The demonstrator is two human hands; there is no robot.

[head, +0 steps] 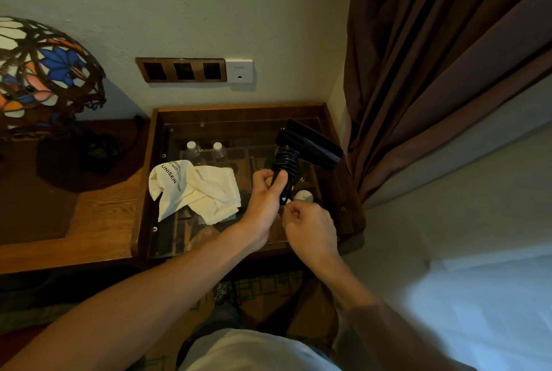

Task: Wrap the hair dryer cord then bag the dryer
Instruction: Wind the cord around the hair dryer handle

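While the left hand [267, 191] gripped the dryer [310, 146] by its handle, where the black cord [286, 161] lay wound in coils, the dryer was held above the glass top of a wooden case [239, 109], its barrel pointing toward the brown curtain [418, 72]. The right hand [310, 227] was curled just below the handle, pinching the loose end of the cord, with a white plug [303, 196] showing beside it. Left of the hands, a crumpled cream bag [194, 191] lay on the glass, near a stained-glass lamp [44, 72] on the table.
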